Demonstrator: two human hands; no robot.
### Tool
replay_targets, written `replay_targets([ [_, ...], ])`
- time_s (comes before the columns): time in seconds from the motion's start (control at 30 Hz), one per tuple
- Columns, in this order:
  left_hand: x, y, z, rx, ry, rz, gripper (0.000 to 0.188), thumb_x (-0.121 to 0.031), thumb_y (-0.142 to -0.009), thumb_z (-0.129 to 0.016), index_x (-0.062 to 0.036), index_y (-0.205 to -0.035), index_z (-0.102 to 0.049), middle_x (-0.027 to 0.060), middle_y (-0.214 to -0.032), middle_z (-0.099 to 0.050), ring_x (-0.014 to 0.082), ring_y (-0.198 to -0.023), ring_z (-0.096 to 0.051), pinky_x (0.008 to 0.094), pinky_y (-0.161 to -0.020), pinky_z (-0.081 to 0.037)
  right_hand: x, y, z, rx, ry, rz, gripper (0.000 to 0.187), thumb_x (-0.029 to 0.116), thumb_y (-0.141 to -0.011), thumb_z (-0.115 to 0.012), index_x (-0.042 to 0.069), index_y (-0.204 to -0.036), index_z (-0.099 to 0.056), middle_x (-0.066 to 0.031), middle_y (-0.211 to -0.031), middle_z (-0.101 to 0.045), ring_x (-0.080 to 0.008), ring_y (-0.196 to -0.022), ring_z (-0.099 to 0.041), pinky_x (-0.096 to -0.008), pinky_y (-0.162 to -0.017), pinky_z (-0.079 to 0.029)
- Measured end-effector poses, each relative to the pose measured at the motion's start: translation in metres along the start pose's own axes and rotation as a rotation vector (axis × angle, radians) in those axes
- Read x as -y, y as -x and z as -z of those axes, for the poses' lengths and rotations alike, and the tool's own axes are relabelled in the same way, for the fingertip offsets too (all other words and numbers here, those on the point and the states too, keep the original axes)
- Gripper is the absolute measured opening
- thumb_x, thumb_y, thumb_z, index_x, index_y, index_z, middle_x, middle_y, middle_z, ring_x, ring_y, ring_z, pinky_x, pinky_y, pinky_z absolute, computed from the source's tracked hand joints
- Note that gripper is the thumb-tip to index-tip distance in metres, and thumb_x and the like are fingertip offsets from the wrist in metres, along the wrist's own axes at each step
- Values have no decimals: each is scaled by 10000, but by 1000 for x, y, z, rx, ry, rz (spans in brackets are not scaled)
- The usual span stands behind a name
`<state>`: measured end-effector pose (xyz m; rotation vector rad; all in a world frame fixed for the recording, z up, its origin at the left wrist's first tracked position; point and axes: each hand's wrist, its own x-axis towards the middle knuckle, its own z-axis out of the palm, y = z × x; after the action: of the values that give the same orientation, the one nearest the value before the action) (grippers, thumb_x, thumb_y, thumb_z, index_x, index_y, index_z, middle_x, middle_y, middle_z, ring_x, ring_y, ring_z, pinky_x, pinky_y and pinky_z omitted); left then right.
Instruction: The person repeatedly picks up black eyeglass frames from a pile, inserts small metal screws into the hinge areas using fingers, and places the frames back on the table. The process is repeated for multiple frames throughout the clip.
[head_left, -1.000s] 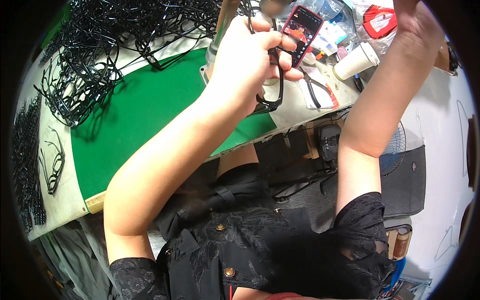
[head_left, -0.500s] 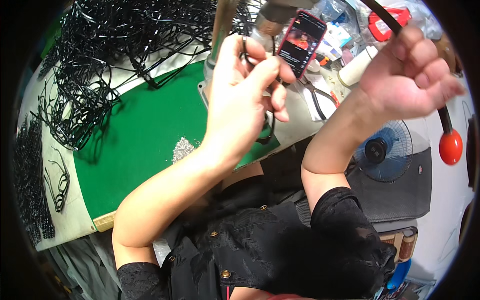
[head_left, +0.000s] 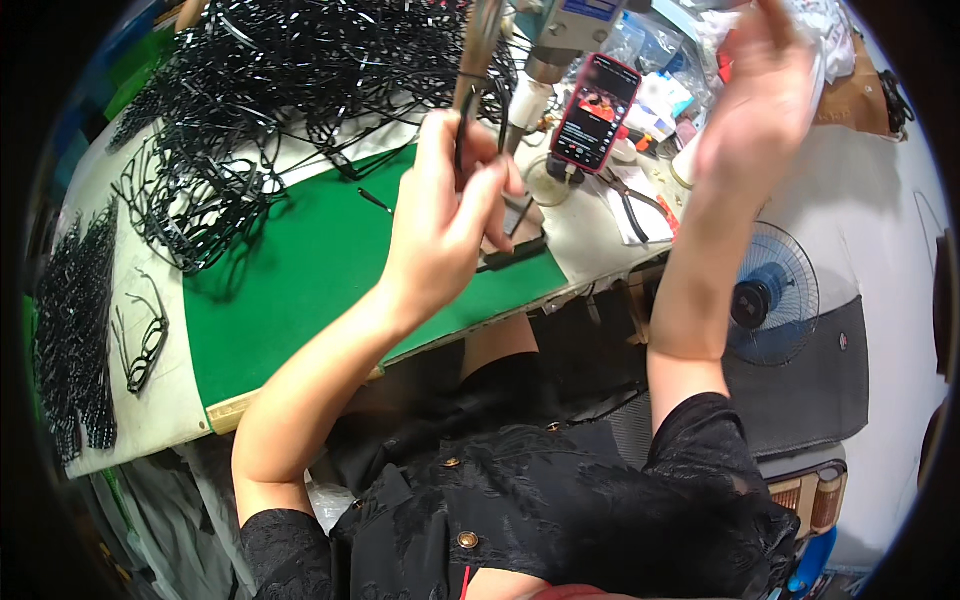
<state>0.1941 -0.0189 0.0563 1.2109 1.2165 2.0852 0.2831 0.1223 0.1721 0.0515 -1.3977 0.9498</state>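
My left hand is closed around a black glasses frame, just below and beside the white metal spindle of a bench press. One slim black temple arm sticks out left of the hand. Fingers cover most of the frame. My right hand is raised at the upper right, its fingers smeared by motion, so what it grips, if anything, does not show. The phone in a red case stands between the hands, playing a video.
A large tangle of black glasses frames covers the table's far left. Another pair of glasses lies by the left edge. Pliers rest near the phone. A green mat covers the table front; a fan stands right.
My right hand has swung upward, and the lever with the red knob no longer shows. My left hand has moved slightly left of the press spindle, still holding the glasses frame. The view has shifted.
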Motion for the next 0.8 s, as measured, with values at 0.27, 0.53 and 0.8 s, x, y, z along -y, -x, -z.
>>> replay_targets([
  [0.27,-9,42,26,42,-435,-170,166,18,-916,-505,-8,-1046,-406,85,-760,-625,139,-559,-603,260,-469,-471,-23,94,-10,695,-226,-562,148,43,-827,-697,-18,-955,-654,-30,-817,-640,-69,-744,-609,-215,-650,-482],
  [0.53,-6,54,47,120,-608,-154,157,16,-925,-507,-9,-1057,-425,82,-802,-632,81,-560,-551,223,-493,-463,-31,109,-19,631,-258,-721,118,90,-877,-660,-18,-913,-692,-47,-824,-692,-55,-684,-598,-188,-632,-496],
  [0.8,-40,84,82,-115,-602,191,307,-39,-914,-468,9,-1209,-401,70,-905,-564,95,-760,-537,193,-564,-469,-61,159,1,939,298,-330,174,126,-851,-636,32,-986,-691,-49,-888,-625,-160,-849,-562,-283,-671,-437],
])
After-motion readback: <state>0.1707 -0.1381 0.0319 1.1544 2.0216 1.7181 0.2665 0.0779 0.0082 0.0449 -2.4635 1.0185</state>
